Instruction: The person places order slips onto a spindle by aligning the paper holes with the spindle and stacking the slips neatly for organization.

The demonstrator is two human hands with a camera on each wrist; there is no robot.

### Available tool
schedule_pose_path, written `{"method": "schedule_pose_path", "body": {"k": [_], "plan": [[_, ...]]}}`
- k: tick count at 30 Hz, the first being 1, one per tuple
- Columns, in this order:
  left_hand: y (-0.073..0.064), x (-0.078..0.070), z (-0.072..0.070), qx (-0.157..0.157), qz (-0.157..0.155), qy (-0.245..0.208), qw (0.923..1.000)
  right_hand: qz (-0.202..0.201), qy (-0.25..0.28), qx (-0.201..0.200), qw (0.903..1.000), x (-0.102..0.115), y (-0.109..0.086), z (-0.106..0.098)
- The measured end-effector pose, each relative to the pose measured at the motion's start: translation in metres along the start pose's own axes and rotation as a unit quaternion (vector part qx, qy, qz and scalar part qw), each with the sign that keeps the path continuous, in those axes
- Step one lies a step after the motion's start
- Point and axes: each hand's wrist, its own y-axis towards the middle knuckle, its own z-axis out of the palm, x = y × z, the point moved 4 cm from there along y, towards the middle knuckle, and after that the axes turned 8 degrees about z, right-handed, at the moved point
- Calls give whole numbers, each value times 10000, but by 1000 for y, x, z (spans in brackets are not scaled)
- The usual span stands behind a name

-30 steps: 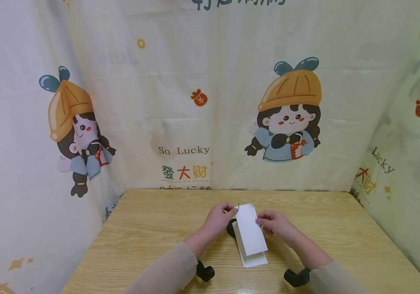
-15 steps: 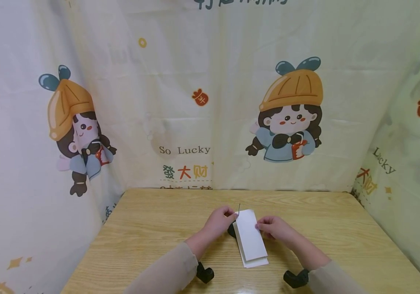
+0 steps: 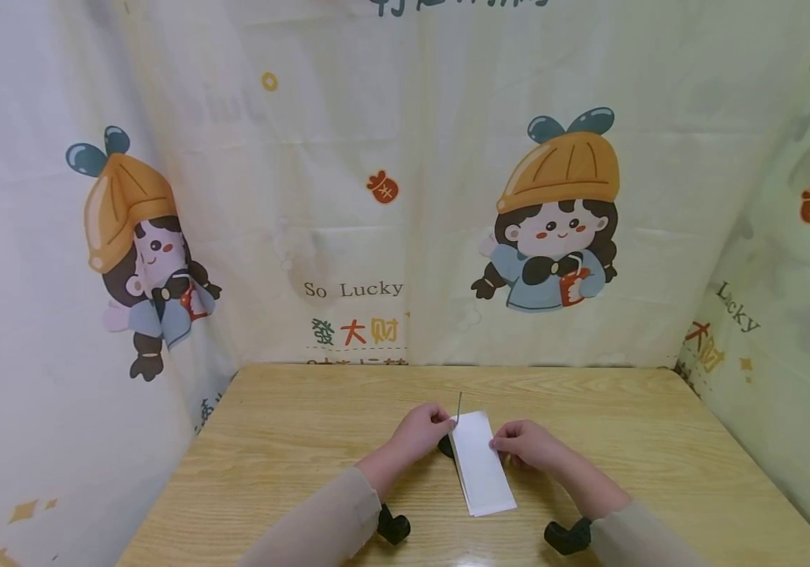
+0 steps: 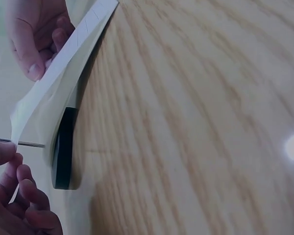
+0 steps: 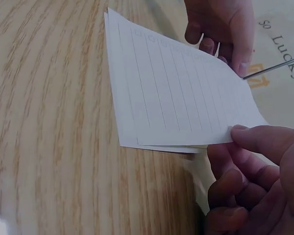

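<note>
A white lined paper slip (image 3: 484, 468) is threaded on the thin metal spike of a bill spike (image 3: 459, 402), pierced near its far left corner. Other sheets lie just beneath, their edges (image 5: 159, 148) showing in the right wrist view. My left hand (image 3: 422, 429) pinches the slip's corner right beside the spike. On the opposite long edge, my right hand (image 3: 529, 445) pinches the paper between thumb and fingers. The spike's round black base (image 4: 63, 149) stands on the table under the paper, mostly hidden in the head view.
The wooden table (image 3: 291, 441) extends to both sides and to the front. Behind it hangs a printed cloth (image 3: 348, 236), with more cloth at left and right. Black wrist mounts (image 3: 568, 537) sit at both sleeves.
The upper slip has come down along the spike, so more of the metal shows above it. Its near end now covers the sheets below. Both hands have lowered with it.
</note>
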Motion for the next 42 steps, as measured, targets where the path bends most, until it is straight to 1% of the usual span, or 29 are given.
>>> {"method": "schedule_pose_path", "body": {"k": [3,8,15,20,25,35,42], "plan": [[-1,1,1,73,-31,35,10000,-54,-77,-9,10000,-1,1,1],[-1,3,2,186,-55,164,9997,-66,-272,-168,9995,-1,1,2],[-2,5,3,273,-15,392,9989,100,-636,-371,9972,2,-1,6],[-1,6,3,348,-108,525,9980,174,-811,-409,9957,4,-1,8],[-1,6,4,380,-147,654,9970,188,-967,-429,9942,4,0,9],[-5,-3,2,427,-154,886,9950,111,-1156,-563,9916,8,-4,11],[-5,-3,1,377,-239,906,9949,72,-1364,-631,9886,9,-3,12]]}}
